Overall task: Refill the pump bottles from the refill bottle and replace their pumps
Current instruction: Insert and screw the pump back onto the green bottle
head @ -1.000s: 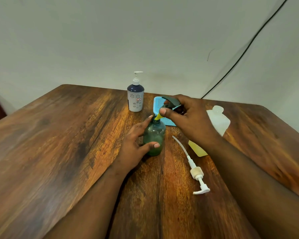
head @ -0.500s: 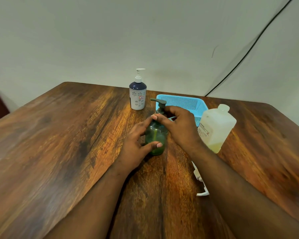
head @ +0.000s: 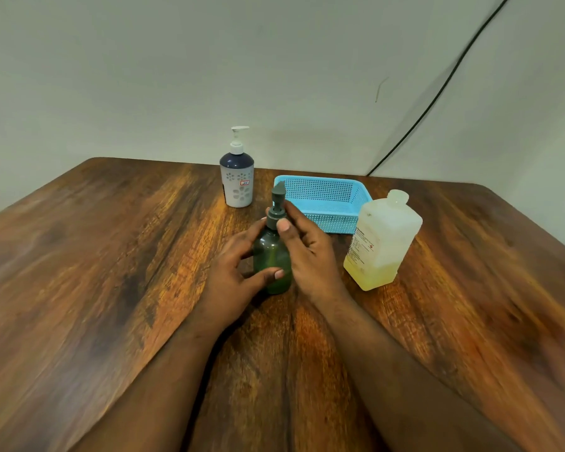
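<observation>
Standing upright near the middle of the brown wood-grain counter point(head: 95, 272), the small round dark green translucent pump bottle point(head: 272, 261) is held by both hands. The left hand point(head: 234, 275) wraps the bottle's body from the left, thumb across its front and fingers behind. The right hand point(head: 309, 249) pinches the collar of the dark grey plastic pump point(head: 277, 207), which sits in the bottle's neck, thumb on the near side and fingertips on the far side; its nozzle points away from the camera. Just to the right of the right hand stands a squarish translucent white refill bottle point(head: 384, 239), uncapped, with pale yellow liquid filling only its bottom part. Behind the hands lies a light blue perforated plastic basket point(head: 327, 199). Left of the basket, near the far edge, stands a white flower-patterned bottle with a dark blue shoulder and white pump point(head: 237, 177). A black cable point(head: 437, 93) runs diagonally down the pale wall point(head: 144, 76).
</observation>
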